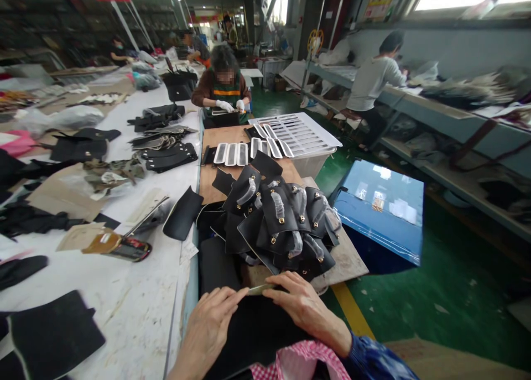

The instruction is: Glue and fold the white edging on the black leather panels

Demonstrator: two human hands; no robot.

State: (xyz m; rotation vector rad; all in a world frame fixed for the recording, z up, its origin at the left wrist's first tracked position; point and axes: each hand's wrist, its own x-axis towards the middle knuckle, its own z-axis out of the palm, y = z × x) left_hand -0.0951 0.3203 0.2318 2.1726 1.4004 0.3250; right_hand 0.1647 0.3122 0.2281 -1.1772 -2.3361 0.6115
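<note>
Both of my hands are at the bottom middle, over a black sheet (261, 327) lying in front of me. A thin, pale greenish strip (260, 289) spans the gap between them. My left hand (215, 319) has its fingers pressed together on the strip's left end. At the other end, my right hand (299, 302) grips it between thumb and fingers. Just beyond my hands is a heap of black leather pieces (267, 214) with plastic-wrapped handles and gold-coloured fittings.
On the left, a white table (136, 291) bears black pieces and a brown pot (120, 246) with a brush. A blue box (381, 203) stands at right. White-framed parts (231, 154) lie beyond the heap. A gloved person (224, 87) sits opposite; another person (373, 81) works farther right.
</note>
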